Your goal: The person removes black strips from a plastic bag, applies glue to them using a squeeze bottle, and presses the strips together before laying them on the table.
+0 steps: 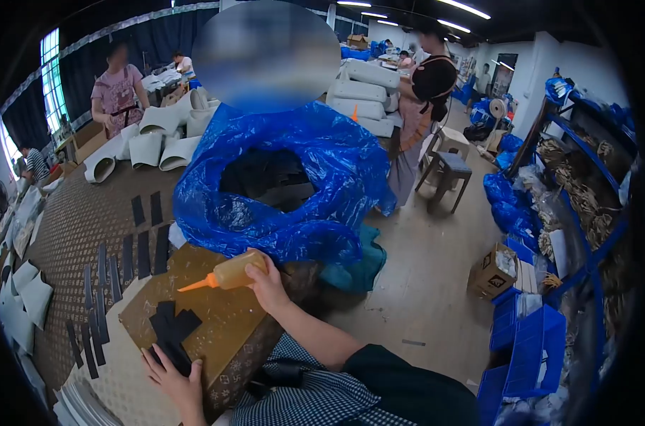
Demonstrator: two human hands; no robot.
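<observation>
My right hand (pixel 265 279) is closed around a clear squeeze bottle (pixel 234 270) of yellowish liquid, its orange nozzle pointing left above a brown board (pixel 141 305). Low on that board, my left hand (pixel 175 387) lies with its fingers spread, touching the lower end of a small pile of black strips (pixel 175 326). The strips overlap at different angles. Further left, several separate dark strips (pixel 143 254) lie in rows on the patterned table cover (pixel 74 213).
Behind the board stands a large open blue plastic bag (pixel 343 153) with dark contents. Pale rolled pieces (pixel 145 148) lie at the back left. Two people stand beyond the table. A stool (pixel 450 170), blue bins (pixel 535 348) and a loaded shelf (pixel 585 163) are on the right.
</observation>
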